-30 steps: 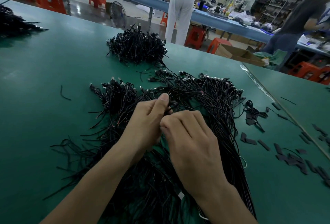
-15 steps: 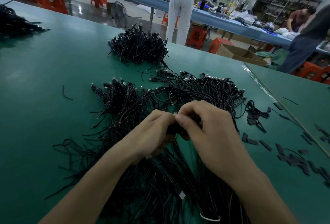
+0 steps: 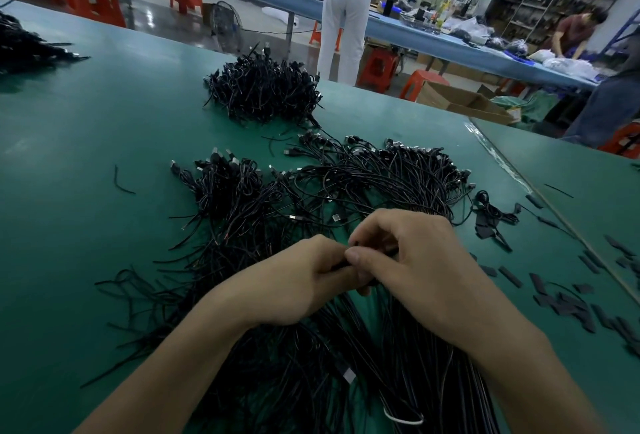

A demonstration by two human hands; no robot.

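A wide spread of loose black cables (image 3: 377, 180) with plug ends covers the green table (image 3: 86, 156) in front of me. My left hand (image 3: 294, 281) and my right hand (image 3: 415, 267) meet above it, fingers curled, both pinching a thin black cable (image 3: 341, 264) between them. Most of that cable is hidden by my fingers. A bundle of straight cables (image 3: 426, 347) runs under my right wrist toward me.
A tidier heap of coiled cables (image 3: 263, 90) lies farther back, another dark pile (image 3: 20, 49) at the far left. Several small black strips (image 3: 568, 298) are scattered on the right near a seam between tables. People stand at blue benches beyond.
Both hands slid right and nearer to me, staying joined on the cable; my right thumb now lies over the left fingertips.
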